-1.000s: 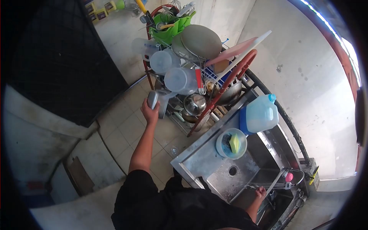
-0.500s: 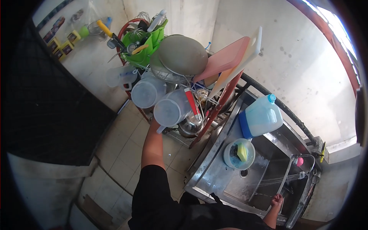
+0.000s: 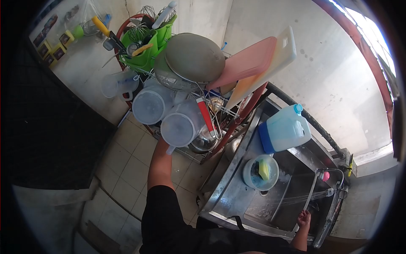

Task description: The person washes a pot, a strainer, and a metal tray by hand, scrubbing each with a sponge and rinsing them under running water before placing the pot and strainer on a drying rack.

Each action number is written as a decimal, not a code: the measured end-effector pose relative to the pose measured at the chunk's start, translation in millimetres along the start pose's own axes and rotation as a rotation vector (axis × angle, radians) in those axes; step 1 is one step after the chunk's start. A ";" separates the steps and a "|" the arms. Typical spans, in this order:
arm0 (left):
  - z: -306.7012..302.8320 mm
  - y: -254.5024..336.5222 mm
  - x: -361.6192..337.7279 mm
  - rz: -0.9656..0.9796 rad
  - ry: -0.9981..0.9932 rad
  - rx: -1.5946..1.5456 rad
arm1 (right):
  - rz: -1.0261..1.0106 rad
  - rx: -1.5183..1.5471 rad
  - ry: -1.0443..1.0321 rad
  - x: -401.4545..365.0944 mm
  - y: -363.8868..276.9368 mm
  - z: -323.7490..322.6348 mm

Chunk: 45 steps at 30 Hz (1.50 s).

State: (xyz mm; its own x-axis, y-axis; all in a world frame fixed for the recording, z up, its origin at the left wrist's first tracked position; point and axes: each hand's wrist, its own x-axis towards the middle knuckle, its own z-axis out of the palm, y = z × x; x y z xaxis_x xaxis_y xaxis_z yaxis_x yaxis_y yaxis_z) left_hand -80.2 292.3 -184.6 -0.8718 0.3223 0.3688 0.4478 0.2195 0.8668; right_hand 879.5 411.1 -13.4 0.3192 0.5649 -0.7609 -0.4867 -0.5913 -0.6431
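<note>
My left forearm reaches to the dish rack, and my left hand is hidden behind a clear plastic measuring jug (image 3: 177,129) with a handle at its lower edge. A second clear plastic jug (image 3: 149,106) is beside it, and a red-handled utensil (image 3: 206,116) hangs to its right. Over the steel sink (image 3: 270,211), my right hand (image 3: 303,217) is held low with curled fingers; whatever they grip, if anything, I cannot make out. Water sprays leftward from the tap (image 3: 330,192) just beyond that hand. A tub (image 3: 249,175) holds soapy water and a yellow-green sponge (image 3: 263,169).
A jug of blue liquid (image 3: 285,127) stands on the sink's far ledge. The rack carries a large grey round lid or pan (image 3: 194,57), a pink cutting board (image 3: 247,63), a white cutting board (image 3: 283,59) and a green utensil holder (image 3: 148,55). A dark panel (image 3: 50,127) is at left.
The view has shifted slightly, so the rack appears further left. My left arm still reaches behind the jug. My right hand stays by the running water, fingers curled.
</note>
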 end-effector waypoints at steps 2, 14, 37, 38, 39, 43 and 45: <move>3.5 -1.7 1.3 0.011 0.001 0.021 | 0.023 -0.016 -0.022 -0.7 0.0 -4.0; 19.6 -9.5 0.9 0.149 -0.033 0.169 | -0.184 -0.062 0.047 -20.8 8.9 -34.1; -243.7 70.4 -507.3 -0.331 0.016 0.798 | -0.557 -1.647 0.456 105.0 -52.0 -247.5; -248.3 82.0 -526.5 -0.367 -0.076 0.889 | -0.512 -1.777 0.365 120.1 -61.7 -254.7; -247.5 94.0 -541.9 -0.352 -0.064 0.912 | -0.459 -1.903 0.262 134.1 -65.5 -261.9; -247.2 138.0 -585.6 -0.254 -0.263 0.760 | -0.190 -1.839 -0.245 190.2 -56.3 -242.0; -230.9 167.4 -596.1 -0.233 -0.350 0.717 | -0.155 -1.781 -0.415 186.3 -33.5 -225.8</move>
State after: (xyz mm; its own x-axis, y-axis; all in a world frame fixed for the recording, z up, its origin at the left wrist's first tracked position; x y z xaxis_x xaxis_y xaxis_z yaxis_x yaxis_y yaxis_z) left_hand 468.6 -75.8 -181.9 -0.8989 0.4376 -0.0220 0.3843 0.8116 0.4400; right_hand 1138.9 406.1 -153.1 -0.0607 0.5927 -0.8031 0.9524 -0.2064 -0.2243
